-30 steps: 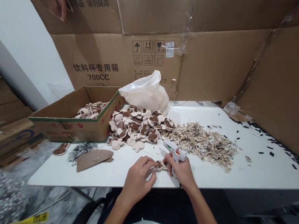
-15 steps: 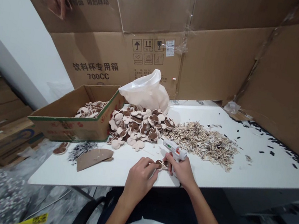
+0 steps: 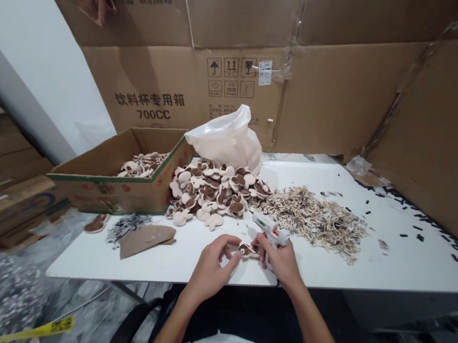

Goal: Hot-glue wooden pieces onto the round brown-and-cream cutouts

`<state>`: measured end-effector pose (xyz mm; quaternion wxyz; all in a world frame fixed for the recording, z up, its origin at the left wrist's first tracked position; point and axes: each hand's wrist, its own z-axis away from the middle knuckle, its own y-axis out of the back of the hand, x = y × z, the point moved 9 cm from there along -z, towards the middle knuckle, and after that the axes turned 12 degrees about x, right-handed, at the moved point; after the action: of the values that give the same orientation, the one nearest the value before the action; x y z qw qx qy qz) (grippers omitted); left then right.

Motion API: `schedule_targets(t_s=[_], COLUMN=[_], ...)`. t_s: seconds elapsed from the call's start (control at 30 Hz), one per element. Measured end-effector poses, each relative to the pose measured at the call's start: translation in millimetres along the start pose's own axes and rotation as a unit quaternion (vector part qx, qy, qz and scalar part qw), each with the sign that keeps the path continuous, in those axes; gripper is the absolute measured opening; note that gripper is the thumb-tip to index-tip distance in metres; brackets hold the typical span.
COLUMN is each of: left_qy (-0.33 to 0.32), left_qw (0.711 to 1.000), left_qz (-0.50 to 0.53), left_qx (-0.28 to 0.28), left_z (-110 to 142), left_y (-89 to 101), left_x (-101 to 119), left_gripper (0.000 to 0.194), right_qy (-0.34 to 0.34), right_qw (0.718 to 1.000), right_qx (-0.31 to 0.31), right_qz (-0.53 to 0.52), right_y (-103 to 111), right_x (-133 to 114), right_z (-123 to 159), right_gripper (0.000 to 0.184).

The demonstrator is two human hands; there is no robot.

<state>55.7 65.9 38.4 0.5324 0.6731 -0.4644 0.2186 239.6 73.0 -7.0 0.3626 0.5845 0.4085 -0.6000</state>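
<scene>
Bunny-shaped piece (image 3: pixel 246 250), lying on the white table (image 3: pixel 178 262) in front of the heap of matching pieces (image 3: pixel 210 194), on the side toward the seated person. Its long axis runs roughly side to side, along the table's near edge; the rounded brown part sits at the left, and the narrower end, the ears as far as I can make out, reaches right, partly hidden by fingers. It looks soft and flat, dark brown inside a pale cream border, with a small light mark on the brown.

The left hand (image 3: pixel 216 263) curves at its left end, thumb and forefinger parted; I can't tell whether the thumb touches it. The right hand (image 3: pixel 281 262) is wrapped round a white glue gun (image 3: pixel 271 228), the fingertips by the ear end. The gun's nozzle points away from the person, toward the heap's near right edge.

Right of the heap spread pale little sticks (image 3: pixel 317 218); left of it stands a green-edged cardboard tray (image 3: pixel 110 198); behind it slumps a white bag (image 3: pixel 229 142).
</scene>
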Motion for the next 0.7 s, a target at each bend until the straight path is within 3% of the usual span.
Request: schedule_targets(t_s=[0.17, 0.53, 0.7], left_qy=[0.035, -0.042, 0.048], left_qw=[0.999, 0.994, 0.996], left_qz=[-0.014, -0.069, 0.047], left_qx=[-0.010, -0.074, -0.062], left_z=[-12, -10, -11], left_y=[-8.2, -15.2, -16.5], left_x=[-15, 8, -8], left_gripper=[0.025, 0.011, 0.021], right_qy=[-0.008, -0.006, -0.004], right_qw=[0.999, 0.998, 0.994], right_qx=[0.006, 0.032, 0.062], right_qz=[-0.042, -0.054, -0.086], right_y=[0, 5, 10], right_x=[0, 7, 3], right_z=[0, -6, -6], right_gripper=[0.039, 0.042, 0.040])
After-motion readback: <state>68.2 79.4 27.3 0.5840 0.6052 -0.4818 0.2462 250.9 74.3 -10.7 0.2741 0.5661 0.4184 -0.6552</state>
